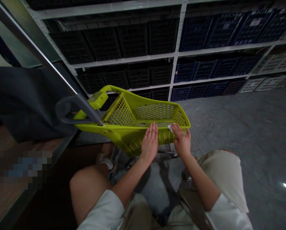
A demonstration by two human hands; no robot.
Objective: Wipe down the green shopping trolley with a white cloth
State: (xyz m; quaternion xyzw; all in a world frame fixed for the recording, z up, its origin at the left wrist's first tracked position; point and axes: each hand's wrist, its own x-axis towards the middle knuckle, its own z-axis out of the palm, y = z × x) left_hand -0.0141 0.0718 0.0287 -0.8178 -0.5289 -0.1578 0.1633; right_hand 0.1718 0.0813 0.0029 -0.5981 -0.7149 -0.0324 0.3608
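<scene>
A lime-green plastic shopping basket [124,115] on a wheeled frame stands tilted in front of me. My left hand [149,142] lies flat on its near wall, fingers stretched out and together, holding nothing. My right hand [182,140] presses a small white cloth [171,127] against the basket's near rim, fingers curled over it. A grey handle [68,110] on a metal pole sticks out from the basket's left end. My bare knees show below.
Metal shelving [178,54] with several rows of black, blue and white crates fills the wall behind. Grey floor [248,127] opens to the right. A dark panel [25,99] and wooden surface lie to the left. The cart's metal frame and wheels [167,155] sit under the basket.
</scene>
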